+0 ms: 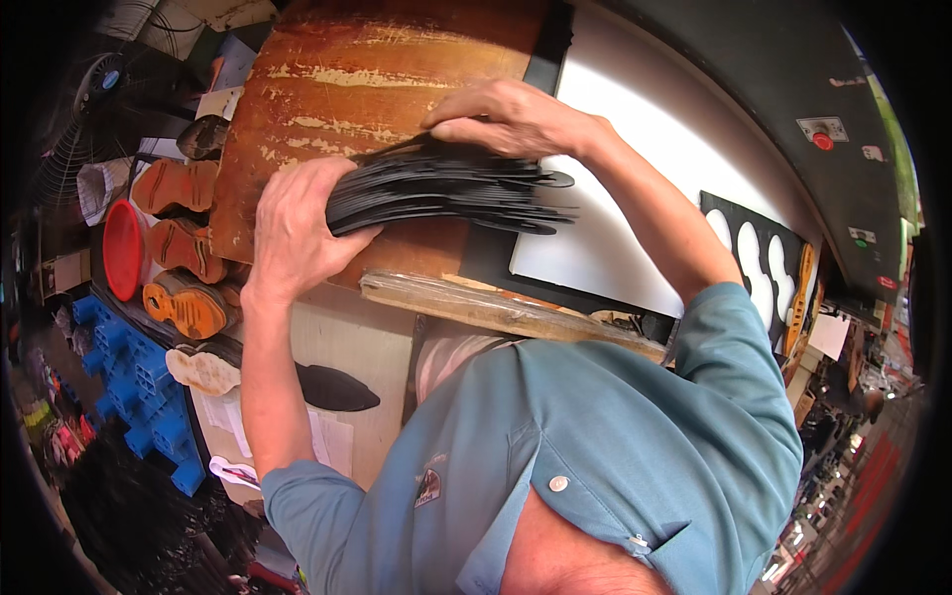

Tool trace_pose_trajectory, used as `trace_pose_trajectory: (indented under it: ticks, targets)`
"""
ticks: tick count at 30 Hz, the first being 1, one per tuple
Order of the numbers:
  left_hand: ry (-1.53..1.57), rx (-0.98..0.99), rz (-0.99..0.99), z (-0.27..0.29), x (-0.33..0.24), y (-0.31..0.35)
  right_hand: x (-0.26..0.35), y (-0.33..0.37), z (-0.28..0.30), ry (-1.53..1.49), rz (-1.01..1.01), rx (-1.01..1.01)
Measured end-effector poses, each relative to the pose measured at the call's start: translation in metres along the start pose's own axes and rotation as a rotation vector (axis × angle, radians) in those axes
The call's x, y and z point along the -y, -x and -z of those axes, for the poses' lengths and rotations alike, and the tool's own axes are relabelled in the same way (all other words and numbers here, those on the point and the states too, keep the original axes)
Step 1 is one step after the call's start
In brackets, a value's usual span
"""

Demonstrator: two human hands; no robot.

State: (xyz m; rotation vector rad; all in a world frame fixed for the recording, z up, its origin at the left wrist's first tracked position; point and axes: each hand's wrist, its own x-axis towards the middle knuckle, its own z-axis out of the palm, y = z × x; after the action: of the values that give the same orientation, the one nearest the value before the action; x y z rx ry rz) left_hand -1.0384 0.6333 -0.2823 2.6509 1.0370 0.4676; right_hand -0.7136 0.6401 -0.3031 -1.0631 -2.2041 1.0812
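Note:
A thick stack of thin black insoles (436,188) is held up over the worn brown board (347,94), its layers bent in a curve and fanned apart at the right end. Wrapped round the stack's left end is my left hand (302,218), with the thumb on the near side. My right hand (526,119) grips the stack's far upper edge, fingers bent and partly hidden behind it. Near my left forearm, a single dark insole-shaped piece (337,388) lies on the pale surface.
Left of the board stand orange-brown shoe-shaped forms (185,302), a red round container (123,250) and blue plastic blocks (149,377). A wooden bar (496,309) runs along the near edge. To the right are a white panel (635,178), a black sheet with sole-shaped cut-outs (736,238) and a dark machine with a red button (822,141).

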Motion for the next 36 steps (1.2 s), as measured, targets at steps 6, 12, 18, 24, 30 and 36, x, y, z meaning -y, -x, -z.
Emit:
trace_pose_trajectory:
  ticks: [6,12,18,24,30,36]
  targets:
    - [0.017,-0.118,0.051,0.019,0.002,0.005,0.017,0.062,-0.015,0.181,0.072,-0.225]
    - [-0.027,-0.028,0.095,0.023,0.014,0.003,-0.036,0.042,-0.048,0.189,-0.052,-0.395]
    - [-0.044,-0.006,0.027,0.017,0.018,0.003,-0.039,0.016,-0.05,0.166,-0.101,-0.458]
    - [-0.062,-0.037,0.03,0.018,0.015,0.004,-0.039,0.009,-0.061,0.167,0.042,-0.353]
    - [-0.107,0.015,0.073,0.016,0.007,-0.001,-0.04,-0.002,-0.049,0.169,0.126,-0.368]
    - [0.037,-0.159,0.071,0.033,0.008,-0.003,-0.015,-0.018,-0.017,0.264,0.239,-0.44]
